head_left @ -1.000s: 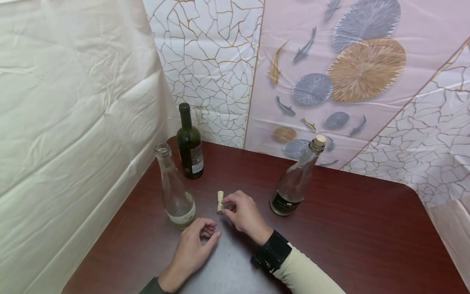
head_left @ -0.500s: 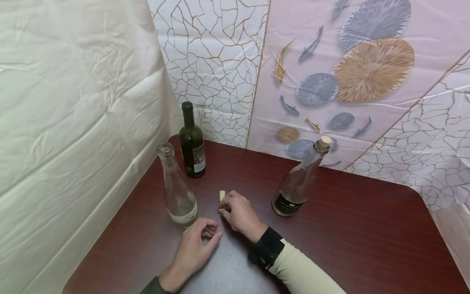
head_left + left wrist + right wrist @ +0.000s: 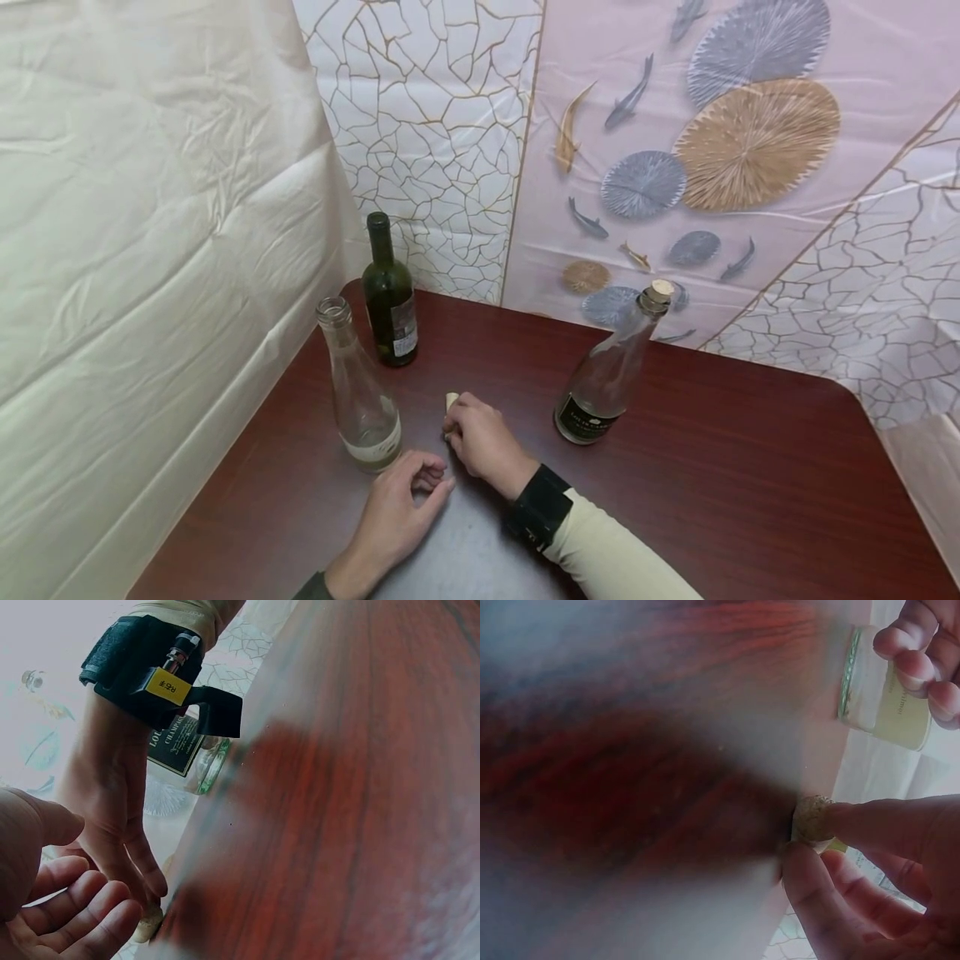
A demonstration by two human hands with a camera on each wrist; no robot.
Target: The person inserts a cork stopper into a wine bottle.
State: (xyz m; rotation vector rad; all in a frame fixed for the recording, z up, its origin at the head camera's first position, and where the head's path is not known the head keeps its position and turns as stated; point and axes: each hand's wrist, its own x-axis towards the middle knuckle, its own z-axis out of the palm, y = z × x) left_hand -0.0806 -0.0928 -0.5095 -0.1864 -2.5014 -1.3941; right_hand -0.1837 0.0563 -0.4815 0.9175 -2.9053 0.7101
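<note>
My right hand (image 3: 486,440) pinches a pale cork (image 3: 810,819) between thumb and fingers, low over the tabletop. In the head view a light cork end (image 3: 452,400) shows beyond those fingers; whether it is the same cork or a second one, I cannot tell. My left hand (image 3: 396,515) holds nothing, its fingers loosely bent, beside the base of an uncorked clear bottle (image 3: 360,400) with a pale label. To the right of my right hand stands another clear bottle (image 3: 611,362), black-labelled, with a cork (image 3: 661,287) in its mouth.
A dark green wine bottle (image 3: 390,308) stands behind the uncorked clear bottle, near the back left corner. The reddish-brown table (image 3: 720,467) has a rounded back right corner. Cream cloth (image 3: 172,208) hangs at the left, patterned cloth (image 3: 585,183) at the back.
My right fingers have closed on the cork and moved slightly left, covering more of it. The left hand and the bottles have stayed in place.
</note>
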